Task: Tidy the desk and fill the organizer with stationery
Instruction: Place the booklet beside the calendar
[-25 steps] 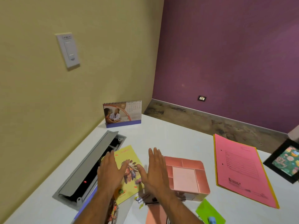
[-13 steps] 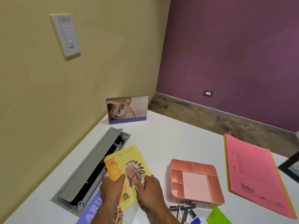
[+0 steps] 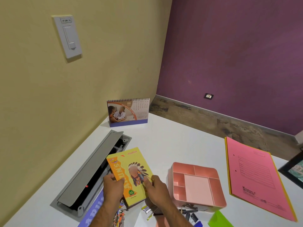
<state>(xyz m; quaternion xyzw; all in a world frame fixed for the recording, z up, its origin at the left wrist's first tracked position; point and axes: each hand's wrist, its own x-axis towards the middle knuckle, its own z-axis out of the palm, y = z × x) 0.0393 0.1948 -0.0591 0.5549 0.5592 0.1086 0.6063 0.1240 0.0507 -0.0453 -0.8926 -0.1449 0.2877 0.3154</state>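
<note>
A yellow exercise book (image 3: pixel 129 171) with a feathered-headdress picture is lifted slightly above the white desk (image 3: pixel 172 141). My left hand (image 3: pixel 113 185) grips its left edge and my right hand (image 3: pixel 155 189) grips its right edge. To the right stands the pink organizer (image 3: pixel 196 182), its compartments holding nothing. Binder clips and pens (image 3: pixel 188 212) lie scattered along the near edge below the organizer.
An open grey cable hatch (image 3: pixel 91 169) is sunk into the desk at the left. A desk calendar (image 3: pixel 128 112) stands at the back. A pink folder (image 3: pixel 255 177) and a black picture frame (image 3: pixel 293 169) lie at the right. Green paper (image 3: pixel 218 220) and a purple book (image 3: pixel 95 210) lie near.
My hands went from flat and open over the desk to closing on the yellow book and lifting it. The view tilted and the organizer now shows fully.
</note>
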